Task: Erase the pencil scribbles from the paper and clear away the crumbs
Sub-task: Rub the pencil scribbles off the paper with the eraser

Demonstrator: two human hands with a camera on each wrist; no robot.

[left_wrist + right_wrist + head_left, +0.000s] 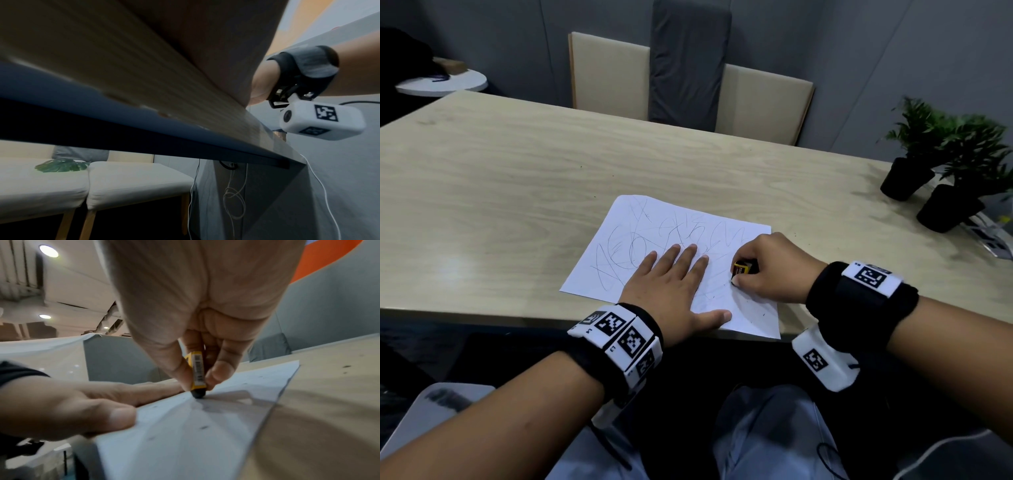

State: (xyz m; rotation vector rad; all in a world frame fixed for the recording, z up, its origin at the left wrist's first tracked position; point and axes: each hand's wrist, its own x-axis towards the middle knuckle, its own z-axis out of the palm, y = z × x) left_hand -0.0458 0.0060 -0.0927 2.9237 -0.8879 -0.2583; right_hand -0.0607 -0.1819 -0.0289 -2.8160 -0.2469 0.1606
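Observation:
A white sheet of paper [650,236] covered in pencil scribbles lies near the table's front edge. My left hand [671,284] lies flat on it with fingers spread, pressing it down. To its right, my right hand [763,267] pinches an eraser in a yellow sleeve [743,266]. In the right wrist view the eraser [197,369] stands upright between thumb and fingers, its dark tip on the paper [185,434]. Small dark crumbs [204,427] dot the sheet near the tip. The left hand [68,407] shows there at the sheet's near edge.
The wooden table [517,164] stretches wide to the left and back. Two potted plants [941,164] in black pots stand at the right edge. A padded bench [688,85] runs behind the table. Cables [234,194] hang under the table.

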